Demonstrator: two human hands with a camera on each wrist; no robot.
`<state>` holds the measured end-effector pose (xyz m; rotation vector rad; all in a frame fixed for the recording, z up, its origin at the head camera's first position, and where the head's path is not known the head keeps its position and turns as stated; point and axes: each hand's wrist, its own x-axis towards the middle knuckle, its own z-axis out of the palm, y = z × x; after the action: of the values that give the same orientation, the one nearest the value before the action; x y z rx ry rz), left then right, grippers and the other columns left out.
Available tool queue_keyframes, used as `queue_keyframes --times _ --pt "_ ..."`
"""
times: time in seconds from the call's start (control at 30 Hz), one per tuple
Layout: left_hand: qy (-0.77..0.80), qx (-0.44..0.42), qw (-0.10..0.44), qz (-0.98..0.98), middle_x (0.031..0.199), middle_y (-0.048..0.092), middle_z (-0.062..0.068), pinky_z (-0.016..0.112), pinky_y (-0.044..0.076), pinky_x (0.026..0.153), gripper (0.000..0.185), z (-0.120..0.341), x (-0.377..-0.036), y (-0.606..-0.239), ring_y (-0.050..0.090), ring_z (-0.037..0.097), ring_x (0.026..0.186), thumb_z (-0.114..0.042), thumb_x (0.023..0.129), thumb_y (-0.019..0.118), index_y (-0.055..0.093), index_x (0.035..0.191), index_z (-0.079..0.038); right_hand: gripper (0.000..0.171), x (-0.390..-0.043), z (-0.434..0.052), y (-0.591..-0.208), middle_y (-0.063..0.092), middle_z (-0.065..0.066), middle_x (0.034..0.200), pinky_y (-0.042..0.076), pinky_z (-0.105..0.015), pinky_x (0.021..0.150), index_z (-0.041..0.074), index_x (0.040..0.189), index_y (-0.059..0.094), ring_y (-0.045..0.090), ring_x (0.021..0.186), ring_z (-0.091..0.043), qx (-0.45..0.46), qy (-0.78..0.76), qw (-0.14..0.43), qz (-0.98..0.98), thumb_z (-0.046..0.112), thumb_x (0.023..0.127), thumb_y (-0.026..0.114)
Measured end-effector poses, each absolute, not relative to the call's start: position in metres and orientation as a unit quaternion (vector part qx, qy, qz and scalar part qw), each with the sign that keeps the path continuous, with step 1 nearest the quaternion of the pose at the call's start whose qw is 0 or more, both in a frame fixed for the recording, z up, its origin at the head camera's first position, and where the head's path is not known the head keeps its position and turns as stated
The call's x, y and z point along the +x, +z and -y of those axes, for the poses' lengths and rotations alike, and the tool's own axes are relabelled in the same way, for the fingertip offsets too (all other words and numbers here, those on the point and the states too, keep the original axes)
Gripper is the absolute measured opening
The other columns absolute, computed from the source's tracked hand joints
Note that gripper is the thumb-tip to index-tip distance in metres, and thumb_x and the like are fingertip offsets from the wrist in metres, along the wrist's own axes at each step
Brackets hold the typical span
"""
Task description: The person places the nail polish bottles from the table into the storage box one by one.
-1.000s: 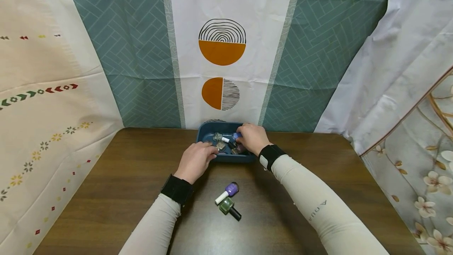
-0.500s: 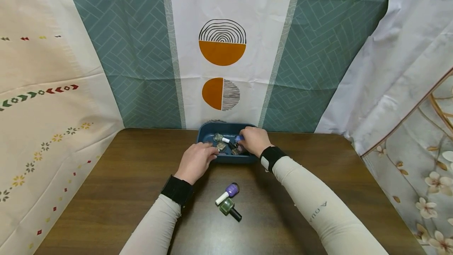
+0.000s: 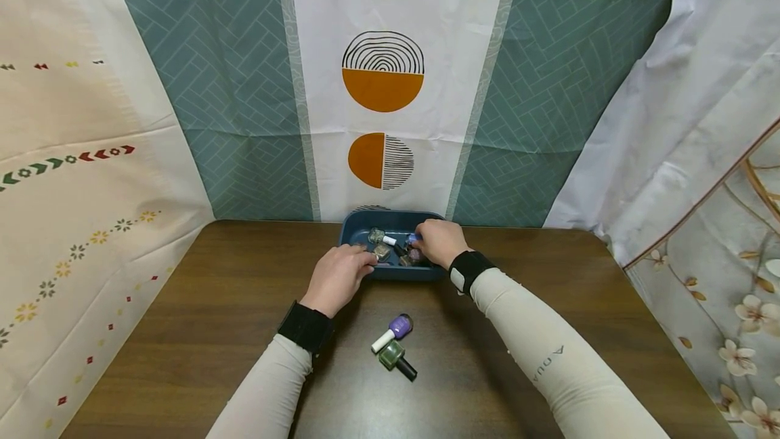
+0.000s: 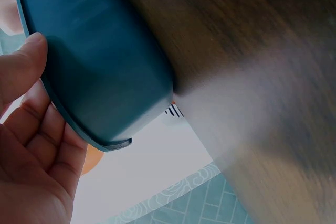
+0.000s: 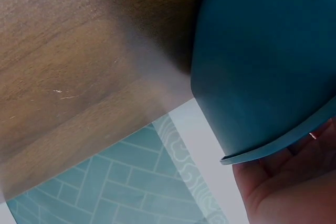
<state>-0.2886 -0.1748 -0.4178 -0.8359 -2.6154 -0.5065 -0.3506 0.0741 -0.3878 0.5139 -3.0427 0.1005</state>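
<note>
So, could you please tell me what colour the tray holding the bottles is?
The tray is dark teal blue, clearest in the left wrist view.

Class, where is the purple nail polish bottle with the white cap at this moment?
In the head view, the purple bottle lies on the table, just behind the green bottle and in front of the blue tray.

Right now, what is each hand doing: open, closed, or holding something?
Left hand: grips the near rim of the blue tray.
Right hand: reaches into the tray among the bottles; grip cannot be told.
</note>
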Motion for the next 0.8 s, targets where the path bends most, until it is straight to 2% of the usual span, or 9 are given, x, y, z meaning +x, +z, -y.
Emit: queue_keyframes --times 0.37,0.8 --pt "-0.175 -0.297 0.173 0.923 0.099 0.078 0.001 0.043 0.058 0.084 0.009 0.1748 -0.2886 -0.4177 0.071 0.025 0.092 -0.012 0.100 0.083 0.086 0.109 -0.014 0.020 -0.3499 -0.0735 -0.3882 0.076 -0.005 0.098 0.062 -0.047 0.079 0.010 0.111 0.085 0.070 0.087 -0.022 0.159 0.034 0.021 0.986 0.028 0.105 0.079" --pt "-0.179 -0.293 0.175 0.923 0.102 0.079 0.002 0.045 0.058 0.087 0.009 0.1748 -0.2867 -0.4163 0.072 0.026 0.095 -0.012 0.100 0.084 0.086 0.108 -0.014 0.022 -0.3456 -0.0766 -0.3861 0.078 -0.008 0.108 0.062 -0.048 0.086 0.009 0.118 0.084 0.075 0.099 -0.025 0.174 0.042 0.026 0.984 0.026 0.106 0.077"
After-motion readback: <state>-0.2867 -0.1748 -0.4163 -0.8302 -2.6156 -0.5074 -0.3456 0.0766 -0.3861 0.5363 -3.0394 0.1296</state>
